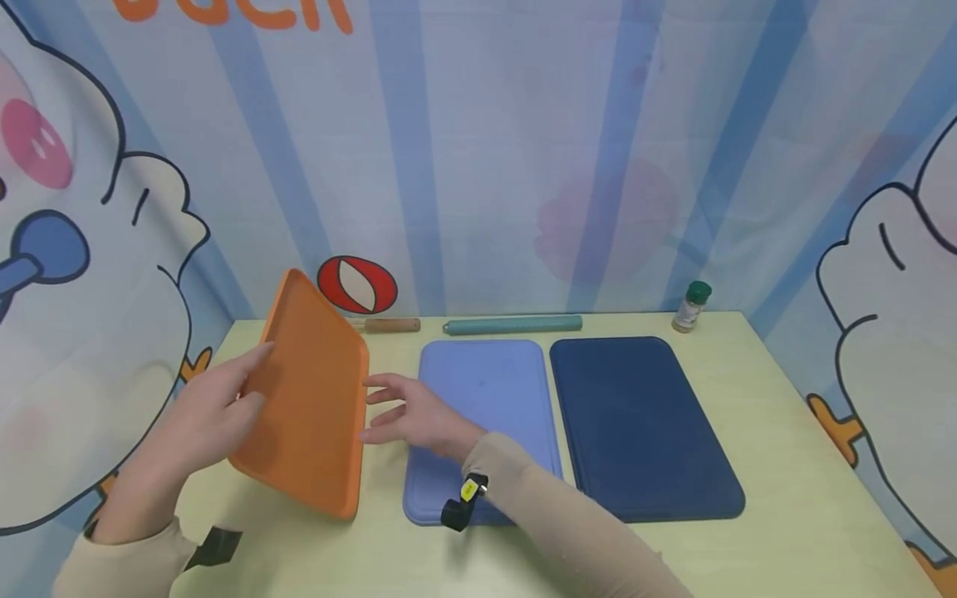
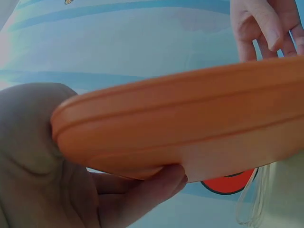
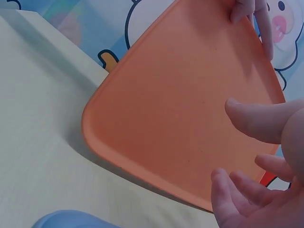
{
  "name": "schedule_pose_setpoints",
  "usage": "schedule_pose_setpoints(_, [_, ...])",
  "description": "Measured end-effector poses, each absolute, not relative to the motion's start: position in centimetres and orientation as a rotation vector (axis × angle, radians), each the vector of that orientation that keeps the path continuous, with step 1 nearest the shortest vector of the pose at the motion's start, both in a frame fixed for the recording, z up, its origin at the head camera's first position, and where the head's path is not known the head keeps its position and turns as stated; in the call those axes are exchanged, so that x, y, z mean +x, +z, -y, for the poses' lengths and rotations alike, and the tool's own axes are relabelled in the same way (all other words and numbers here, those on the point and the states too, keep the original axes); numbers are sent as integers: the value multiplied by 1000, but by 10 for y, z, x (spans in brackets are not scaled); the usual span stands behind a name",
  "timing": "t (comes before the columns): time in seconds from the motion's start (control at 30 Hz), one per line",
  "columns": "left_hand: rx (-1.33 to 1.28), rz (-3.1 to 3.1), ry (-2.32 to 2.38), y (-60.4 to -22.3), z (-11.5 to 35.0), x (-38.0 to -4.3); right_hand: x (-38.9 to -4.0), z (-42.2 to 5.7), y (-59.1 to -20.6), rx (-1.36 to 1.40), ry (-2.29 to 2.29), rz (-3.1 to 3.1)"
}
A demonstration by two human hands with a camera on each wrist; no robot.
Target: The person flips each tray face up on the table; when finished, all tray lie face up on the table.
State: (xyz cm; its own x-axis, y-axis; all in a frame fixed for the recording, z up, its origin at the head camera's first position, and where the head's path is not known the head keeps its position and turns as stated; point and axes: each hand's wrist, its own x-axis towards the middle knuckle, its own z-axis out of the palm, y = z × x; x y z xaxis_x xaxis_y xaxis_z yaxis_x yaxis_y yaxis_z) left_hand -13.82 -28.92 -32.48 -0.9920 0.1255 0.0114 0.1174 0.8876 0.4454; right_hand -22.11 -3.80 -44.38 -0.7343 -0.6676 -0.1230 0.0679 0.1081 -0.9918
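My left hand point(image 1: 217, 407) grips an orange tray point(image 1: 314, 399) by its left edge, thumb on the inner face and fingers behind. The tray is tilted steeply up, left side raised, its lower right edge down by the tabletop. Over that edge hovers my right hand point(image 1: 414, 418), fingers spread and slightly bent, holding nothing. In the right wrist view its thumb and fingertips overlap the tray's inner face. A curled left finger point(image 2: 164, 183) shows under the tray's rim in the left wrist view. Beneath my right forearm lies a light blue tray point(image 1: 482, 386).
A navy tray point(image 1: 643, 423) lies right of the light blue one. Along the back edge are a wooden-handled tool point(image 1: 392, 325), partly hidden by the orange tray, a teal rod point(image 1: 512, 325) and a small green-capped jar point(image 1: 691, 307). A printed curtain point(image 1: 493, 166) hangs behind the table.
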Motion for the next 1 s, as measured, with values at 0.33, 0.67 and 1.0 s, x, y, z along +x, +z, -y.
schedule_pose_setpoints(0.33, [79,-2987,892,-333,296,-133,-219,39,-452,-549,-1530,-1920])
schedule_pose_setpoints(0.67, [27,-3006,1127,-343,310,-126,-214,41,-457,-553,-1423,-1979])
schedule_pose_setpoints(1.0, [-1,-2993,1373,-356,319,-123,-213,41,-457,-479,-1596,-1838])
